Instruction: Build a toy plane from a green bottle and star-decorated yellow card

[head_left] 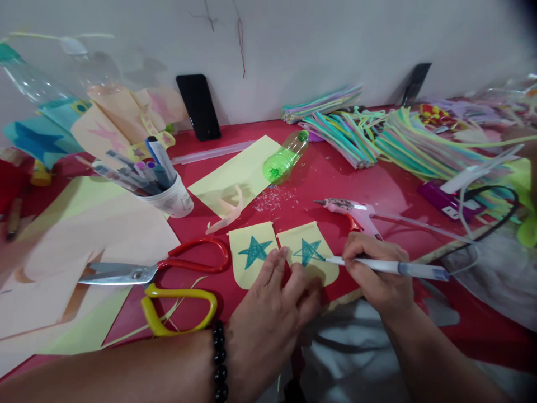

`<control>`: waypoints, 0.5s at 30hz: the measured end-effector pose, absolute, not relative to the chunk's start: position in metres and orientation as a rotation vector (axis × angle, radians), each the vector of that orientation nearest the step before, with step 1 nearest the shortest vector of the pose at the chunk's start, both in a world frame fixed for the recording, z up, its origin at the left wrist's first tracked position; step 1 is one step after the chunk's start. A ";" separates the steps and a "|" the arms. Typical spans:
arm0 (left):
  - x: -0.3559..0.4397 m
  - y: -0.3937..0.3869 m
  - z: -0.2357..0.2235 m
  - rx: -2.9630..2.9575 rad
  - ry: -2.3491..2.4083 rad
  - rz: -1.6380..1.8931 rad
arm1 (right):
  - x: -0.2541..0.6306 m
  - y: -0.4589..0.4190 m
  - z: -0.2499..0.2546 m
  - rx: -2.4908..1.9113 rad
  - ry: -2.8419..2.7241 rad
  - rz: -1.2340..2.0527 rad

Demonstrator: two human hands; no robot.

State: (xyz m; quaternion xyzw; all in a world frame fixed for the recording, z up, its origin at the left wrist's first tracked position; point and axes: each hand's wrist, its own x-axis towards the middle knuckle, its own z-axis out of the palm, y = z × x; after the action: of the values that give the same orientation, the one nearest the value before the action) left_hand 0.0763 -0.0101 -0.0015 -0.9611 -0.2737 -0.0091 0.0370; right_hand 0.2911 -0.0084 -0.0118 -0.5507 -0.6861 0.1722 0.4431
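Two yellow paper shields lie side by side on the red table [377, 190]. The left shield [251, 252] bears a filled teal star. The right shield [308, 249] has a teal star only partly coloured. My left hand [272, 313] lies with fingers spread flat on the lower edges of both shields, a black bead bracelet at the wrist. My right hand [371, 268] is closed on a white marker [394, 267], whose tip touches the right star.
Red-handled scissors [159, 266] and yellow-handled scissors [180, 308] lie left of my hand. A cup of markers [172, 196], a green plastic bottle [285, 159], a glue gun [352, 211], bundles of straws [398, 140], paper sheets [84, 246] and cables surround the work.
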 end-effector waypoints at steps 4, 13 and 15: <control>0.076 -0.010 -0.001 -2.949 -0.830 -0.030 | 0.290 -0.008 -0.011 -1.371 -1.689 0.427; 0.076 -0.010 0.000 -2.953 -0.830 -0.052 | 0.291 -0.010 -0.012 -1.358 -1.688 0.430; 0.076 -0.010 0.000 -2.955 -0.824 -0.060 | 0.291 -0.011 -0.013 -1.372 -1.677 0.419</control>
State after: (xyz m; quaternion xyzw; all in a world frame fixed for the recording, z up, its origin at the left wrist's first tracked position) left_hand 0.0757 -0.0102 0.0000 -0.9624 -0.2683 -0.0196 0.0366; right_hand 0.2912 -0.0106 -0.0127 -0.5550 -0.6785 0.1696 0.4504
